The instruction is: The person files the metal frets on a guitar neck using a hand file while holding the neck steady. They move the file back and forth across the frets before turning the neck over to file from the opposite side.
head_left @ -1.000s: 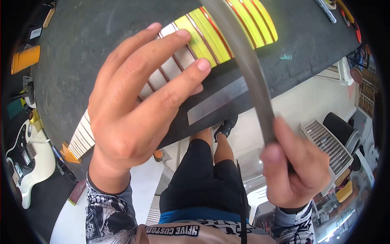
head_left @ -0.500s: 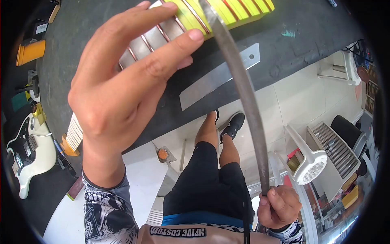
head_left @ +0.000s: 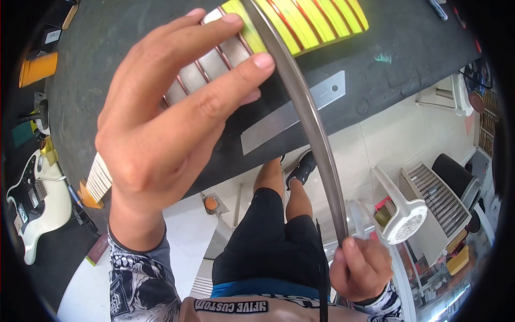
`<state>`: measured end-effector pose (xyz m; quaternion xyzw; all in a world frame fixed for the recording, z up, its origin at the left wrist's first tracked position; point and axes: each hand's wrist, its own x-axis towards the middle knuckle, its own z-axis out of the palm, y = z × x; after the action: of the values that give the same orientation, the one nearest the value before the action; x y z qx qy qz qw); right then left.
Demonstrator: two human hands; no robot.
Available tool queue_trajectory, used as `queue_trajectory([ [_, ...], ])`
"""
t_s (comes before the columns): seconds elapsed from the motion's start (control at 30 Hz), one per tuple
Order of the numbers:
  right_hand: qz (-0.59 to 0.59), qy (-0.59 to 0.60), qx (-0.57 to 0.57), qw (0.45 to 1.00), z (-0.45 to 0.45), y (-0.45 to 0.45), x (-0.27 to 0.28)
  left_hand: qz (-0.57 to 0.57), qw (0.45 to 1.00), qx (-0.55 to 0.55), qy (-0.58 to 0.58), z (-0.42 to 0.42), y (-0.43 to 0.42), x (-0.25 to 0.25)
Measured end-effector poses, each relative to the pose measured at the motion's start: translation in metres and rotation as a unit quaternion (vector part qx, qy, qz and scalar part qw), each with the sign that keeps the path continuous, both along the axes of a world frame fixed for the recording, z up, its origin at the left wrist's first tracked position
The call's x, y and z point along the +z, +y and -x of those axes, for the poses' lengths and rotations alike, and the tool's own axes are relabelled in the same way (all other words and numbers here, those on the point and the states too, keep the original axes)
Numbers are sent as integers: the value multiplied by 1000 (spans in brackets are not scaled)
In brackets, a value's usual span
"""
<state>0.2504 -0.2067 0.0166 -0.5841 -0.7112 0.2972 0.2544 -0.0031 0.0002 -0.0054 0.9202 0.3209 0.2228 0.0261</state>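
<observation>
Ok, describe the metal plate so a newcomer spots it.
Find the dark worktop. Near its edge, beside the yellow-and-white fretted neck, lies a flat silvery plate. Unlike the long grey tool crossing it in view, it has a round hole at one end.

File [head_left: 303, 96] is barring the way right of left hand [head_left: 161, 107], tabletop [head_left: 86, 91] is leaving room on that hand's left

File [head_left: 320, 139]: shifted along fretted neck [head_left: 322, 21] from mid-yellow section, one second earlier, to close beside left hand [head_left: 155, 123] | Right hand [head_left: 362, 268]: drawn back toward body | Metal strip [head_left: 276, 126]: holed end uncovered | White stool [head_left: 405, 220]: exposed, formerly mostly hidden behind right hand.
</observation>
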Motion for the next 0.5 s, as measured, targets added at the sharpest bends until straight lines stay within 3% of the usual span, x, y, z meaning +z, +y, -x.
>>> queue_trajectory([
  [0.23,-36,14,-12,999,33,96,-7,-7,1000,-19,3,2,3,0],
  [0.37,-42,2,-8,999,18,59,-11,-95,988,-115,43,24,25,-12],
  [0.5,29,5,18,999,-7,-9,0,-20,999,-26,27,2,1,-1],
])
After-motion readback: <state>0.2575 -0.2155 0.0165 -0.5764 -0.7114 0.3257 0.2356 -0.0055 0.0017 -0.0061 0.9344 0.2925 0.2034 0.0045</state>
